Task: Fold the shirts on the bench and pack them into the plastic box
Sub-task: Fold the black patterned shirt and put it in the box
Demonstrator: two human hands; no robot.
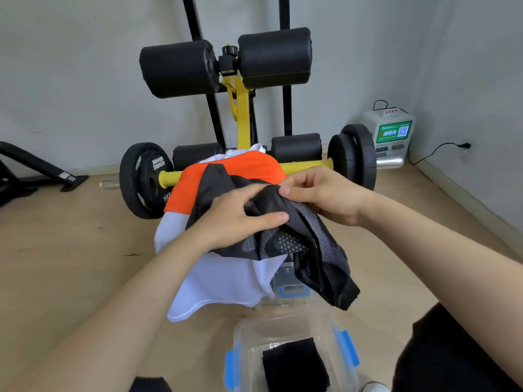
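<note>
From the head view, we pinch the black mesh sports shirt (285, 239) with both hands: our left hand (240, 219) grips a bunched fold, our right hand (325, 196) nips its far edge. It lies crumpled on the bench over an orange shirt (198, 182) and a white shirt (226, 281). Near us, the clear plastic box with blue clips (291, 360) holds one folded black garment (294, 366), so we judge three shirts remain

A gym room: padded bench rollers (276, 59), weight plates (143, 179).
</note>
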